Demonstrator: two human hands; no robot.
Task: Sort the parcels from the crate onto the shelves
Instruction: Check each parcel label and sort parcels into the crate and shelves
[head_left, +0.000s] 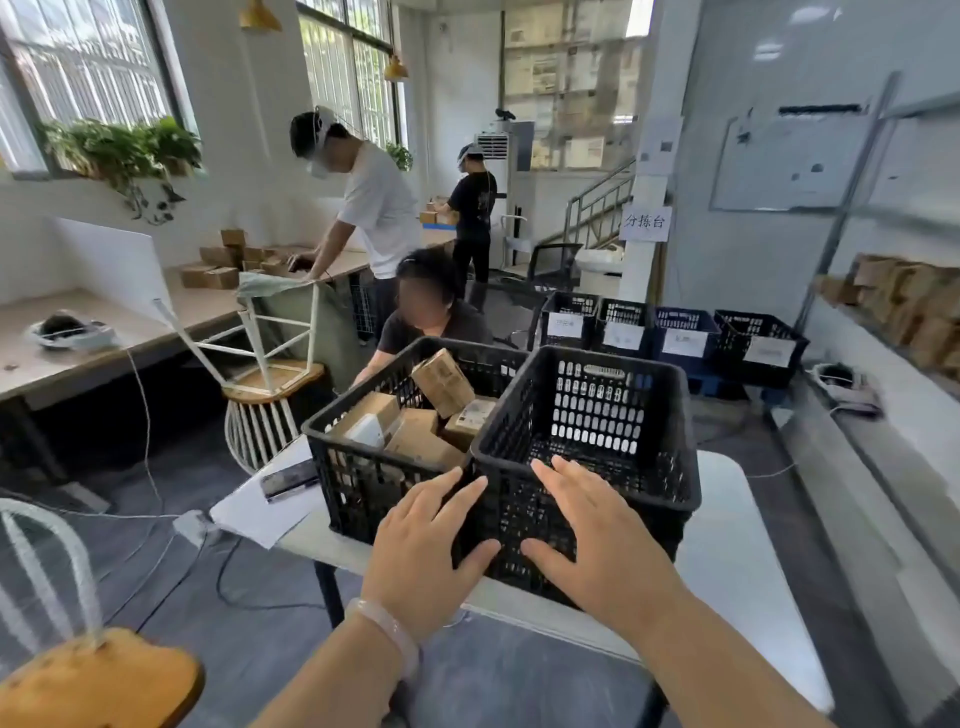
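Two black plastic crates stand side by side on a small white table (727, 551). The left crate (363, 467) holds several brown cardboard parcels (441, 382). The right crate (670, 415) has nothing in it that I can see. My left hand (428, 556) and my right hand (597, 540) are stretched out with straight, spread fingers in front of the right crate's near wall; whether they touch it is unclear. Neither hand holds anything. A metal shelf rack (857, 171) at the right carries several brown parcels (904, 306).
A phone (288, 478) and papers lie on the table left of the crates. A person crouches behind the left crate (426, 312). Several labelled dark crates (675, 338) sit on the floor beyond. Chairs stand at the left, and two people work at a long desk (104, 338).
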